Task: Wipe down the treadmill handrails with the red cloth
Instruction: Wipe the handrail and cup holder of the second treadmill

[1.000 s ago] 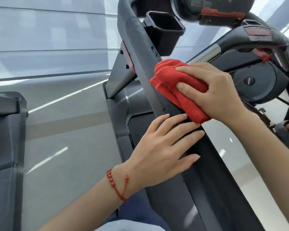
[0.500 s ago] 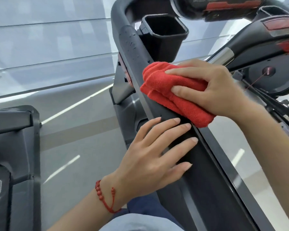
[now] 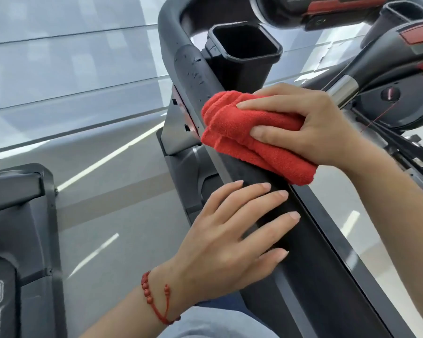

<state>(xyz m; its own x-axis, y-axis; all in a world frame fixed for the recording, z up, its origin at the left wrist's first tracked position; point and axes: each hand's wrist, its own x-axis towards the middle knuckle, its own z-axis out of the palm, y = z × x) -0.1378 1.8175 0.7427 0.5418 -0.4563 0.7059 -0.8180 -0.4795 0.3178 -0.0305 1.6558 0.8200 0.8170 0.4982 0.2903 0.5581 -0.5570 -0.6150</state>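
The right hand (image 3: 322,128) has its fingers curled over a folded red terry cloth (image 3: 249,137), holding it pressed against the black padded treadmill handrail (image 3: 315,245) just below the pitted, scuffed stretch of the rail's upper bend. The left hand (image 3: 230,242) lies flat lower on the same rail, fingers straight and spread with nothing in them, close beneath the cloth, a red beaded string bracelet (image 3: 156,301) at its wrist. Beside the rail's bend hangs a square black plastic cup holder (image 3: 242,59), with pale grey floor (image 3: 120,228) below.
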